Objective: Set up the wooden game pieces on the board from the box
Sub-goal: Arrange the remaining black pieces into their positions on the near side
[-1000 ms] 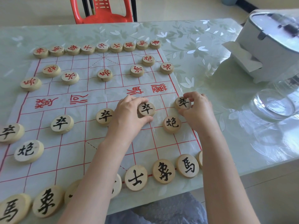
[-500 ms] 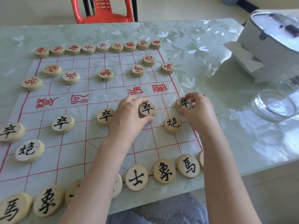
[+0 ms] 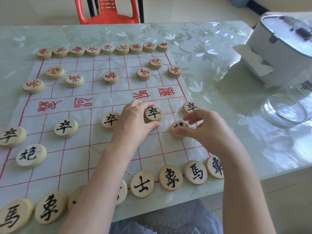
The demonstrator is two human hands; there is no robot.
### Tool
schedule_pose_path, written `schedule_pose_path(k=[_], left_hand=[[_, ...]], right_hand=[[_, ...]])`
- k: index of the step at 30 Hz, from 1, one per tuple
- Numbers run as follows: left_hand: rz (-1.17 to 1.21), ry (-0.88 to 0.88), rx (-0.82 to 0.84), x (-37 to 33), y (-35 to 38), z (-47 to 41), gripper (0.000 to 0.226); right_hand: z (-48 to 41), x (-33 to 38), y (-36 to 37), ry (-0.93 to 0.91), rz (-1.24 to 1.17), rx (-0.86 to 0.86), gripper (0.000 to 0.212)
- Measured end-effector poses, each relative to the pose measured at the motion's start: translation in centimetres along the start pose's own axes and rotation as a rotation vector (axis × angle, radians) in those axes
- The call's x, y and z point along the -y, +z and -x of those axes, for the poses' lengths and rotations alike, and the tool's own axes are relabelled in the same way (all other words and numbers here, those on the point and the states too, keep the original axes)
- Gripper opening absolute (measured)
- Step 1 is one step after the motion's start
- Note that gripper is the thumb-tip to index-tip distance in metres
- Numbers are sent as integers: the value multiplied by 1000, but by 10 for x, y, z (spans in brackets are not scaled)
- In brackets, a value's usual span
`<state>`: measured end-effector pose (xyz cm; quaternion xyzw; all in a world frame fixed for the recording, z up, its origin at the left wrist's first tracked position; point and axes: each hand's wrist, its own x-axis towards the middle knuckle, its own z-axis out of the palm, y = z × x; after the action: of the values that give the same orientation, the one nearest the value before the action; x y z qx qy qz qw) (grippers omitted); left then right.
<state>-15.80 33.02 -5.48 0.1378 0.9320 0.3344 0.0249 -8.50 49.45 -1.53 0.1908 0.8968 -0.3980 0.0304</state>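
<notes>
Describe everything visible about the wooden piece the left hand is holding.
The piece is a round, pale wooden disc with one black character on its upward face and a plain rim. The left hand pinches it, fingers at its far edge, thumb at its near edge. It is over the board, just nearside of the lettered middle band; whether it rests there is unclear.

A single head-worn wide-angle view looks forward and steeply down from close above the worktop (image 3: pixel 211 68). The board (image 3: pixel 76 157) fills the frame's left and centre, with a red chair (image 3: pixel 108 12) at the top edge.
</notes>
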Motion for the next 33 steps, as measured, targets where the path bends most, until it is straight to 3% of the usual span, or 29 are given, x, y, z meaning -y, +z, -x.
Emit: schedule_pose_path(k=[3, 9, 19, 23, 27, 33], left_hand=[[-5, 4, -4, 0, 1, 1, 55], [-7, 4, -12, 0, 1, 1, 54], [-2, 1, -12, 0, 0, 2, 55], [-5, -2, -24, 0, -1, 3, 56], [36, 6, -79, 0, -11, 6, 52], [71, 16, -174, 18, -47, 18, 37]], right_hand=[[-1, 5, 6, -13, 85, 32, 46], [-6, 5, 13, -80, 139, 22, 35], [-6, 5, 14, -93, 113, 47, 35], [-5, 7, 9, -90, 146, 23, 45], [-4, 16, 8, -161, 36, -105, 43], [0, 38, 37, -239, -135, -58, 22]])
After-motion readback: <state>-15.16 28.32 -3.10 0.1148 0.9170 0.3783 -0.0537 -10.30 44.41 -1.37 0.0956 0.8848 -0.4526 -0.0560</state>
